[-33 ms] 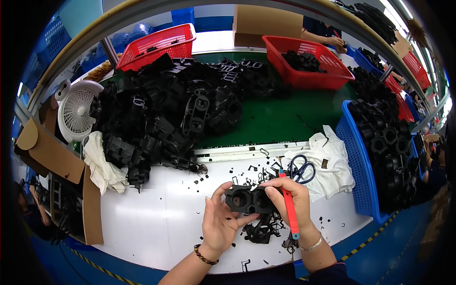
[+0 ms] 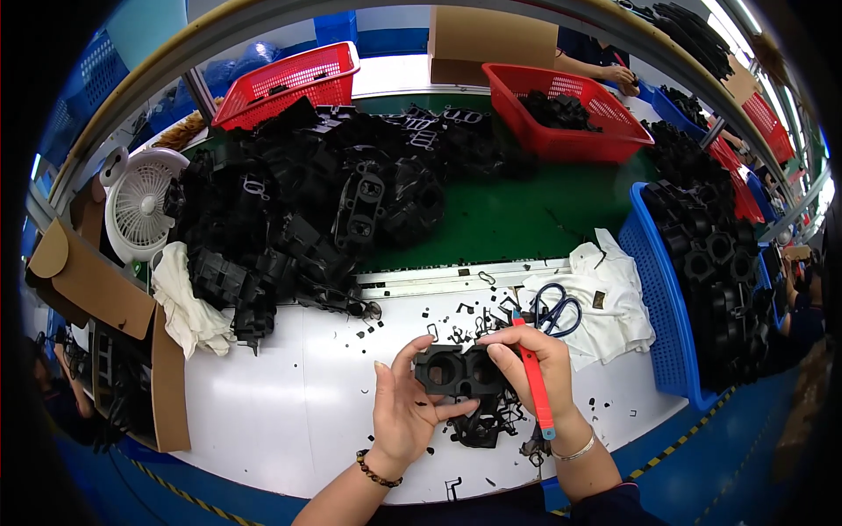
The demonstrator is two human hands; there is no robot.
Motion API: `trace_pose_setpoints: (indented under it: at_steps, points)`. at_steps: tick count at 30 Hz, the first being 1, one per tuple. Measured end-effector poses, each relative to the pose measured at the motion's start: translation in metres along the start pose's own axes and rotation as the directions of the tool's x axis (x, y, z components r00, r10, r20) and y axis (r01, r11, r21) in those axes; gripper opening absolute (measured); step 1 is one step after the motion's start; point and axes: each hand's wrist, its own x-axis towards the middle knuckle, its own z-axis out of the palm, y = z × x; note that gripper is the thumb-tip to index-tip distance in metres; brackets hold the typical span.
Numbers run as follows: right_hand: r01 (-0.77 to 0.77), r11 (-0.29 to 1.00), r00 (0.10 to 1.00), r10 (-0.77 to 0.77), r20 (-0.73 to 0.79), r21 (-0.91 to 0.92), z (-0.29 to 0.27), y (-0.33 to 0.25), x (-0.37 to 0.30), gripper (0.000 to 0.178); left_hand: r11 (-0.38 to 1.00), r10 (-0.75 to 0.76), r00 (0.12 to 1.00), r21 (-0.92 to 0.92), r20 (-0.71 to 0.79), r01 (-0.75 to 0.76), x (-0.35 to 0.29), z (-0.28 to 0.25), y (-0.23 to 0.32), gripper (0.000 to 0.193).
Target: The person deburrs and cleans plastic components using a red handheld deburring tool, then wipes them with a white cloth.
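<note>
A black plastic part with two round openings point(image 2: 461, 386) is held up over the white table. My left hand point(image 2: 405, 416) supports it, the index finger at its left edge and another finger stretched beneath it. My right hand point(image 2: 542, 368) is closed around a slim red tool with teal ends point(image 2: 532, 377), its fingertips at the part's upper right. What the tool's far tip touches cannot be made out. Tangled black scraps point(image 2: 482, 428) lie below the part. Just beyond my right hand are scissors with dark blue handles point(image 2: 559, 311).
A white cloth point(image 2: 610, 302) lies beside the scissors. A heap of black parts point(image 2: 298, 202) covers the left of the green mat point(image 2: 500, 219). Around stand red baskets point(image 2: 570, 145), a blue basket point(image 2: 671, 324) of black parts, a white fan point(image 2: 145, 206) and a cardboard box point(image 2: 171, 386).
The black part has tilted slightly between my hands, so its openings show a little differently. The red tool has barely shifted.
</note>
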Motion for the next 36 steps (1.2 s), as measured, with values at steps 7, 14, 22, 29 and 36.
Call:
trace_pose_setpoints:
  at_steps: [7,14,22,29,36]
  points:
    - [0.195,0.975,0.980,-0.198,0.018,0.106,-0.002,0.006,0.005,0.015,0.951,-0.275,0.958,0.169,0.083,0.258,0.000,0.008,0.000,0.071]
    - [0.131,0.958,0.986,-0.098,-0.137,0.256,-0.007,0.010,0.001,0.067,0.984,-0.072,0.997,-0.159,0.042,0.078,0.003,0.014,0.005,0.074]
    - [-0.089,0.936,0.994,0.064,0.084,0.340,-0.002,-0.001,-0.004,0.015,0.965,-0.054,0.998,-0.255,0.037,0.062,0.004,0.011,0.004,0.075]
    - [-0.053,0.974,0.998,0.047,0.030,0.222,-0.001,-0.003,-0.003,0.010,0.988,-0.053,0.999,-0.148,0.011,0.054,0.005,0.016,0.006,0.078]
    - [-0.046,0.985,0.999,0.043,0.023,0.167,0.000,-0.006,-0.003,0.011,0.993,-0.049,0.999,-0.108,0.000,0.049,0.003,0.017,0.006,0.078]
